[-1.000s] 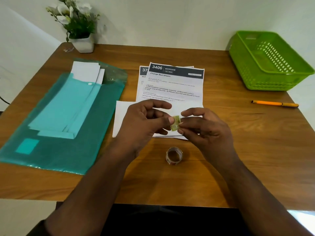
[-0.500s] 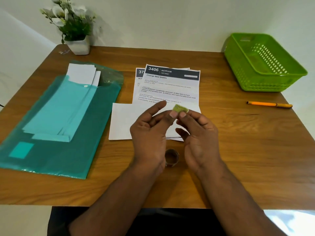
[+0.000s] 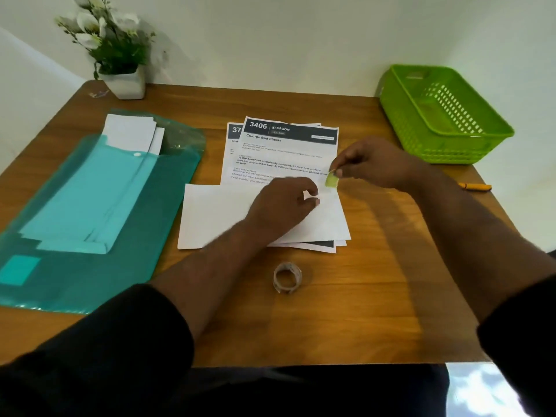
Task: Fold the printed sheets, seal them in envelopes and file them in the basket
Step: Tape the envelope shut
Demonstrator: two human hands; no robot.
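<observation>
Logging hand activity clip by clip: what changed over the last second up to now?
The hands parted. The right hand kept the small yellowish tape piece in its grip and carried it right, over the printed sheets. The left hand let go and pressed down on the white envelope. The tape roll, green basket, orange pen and teal folder stayed put.

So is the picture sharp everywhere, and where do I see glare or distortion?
Head view: the small print on the printed sheet is soft, and the left hand is slightly blurred; glare falls on the teal plastic folder along its near edge; the wide lens bends the wooden table edges outward.
</observation>
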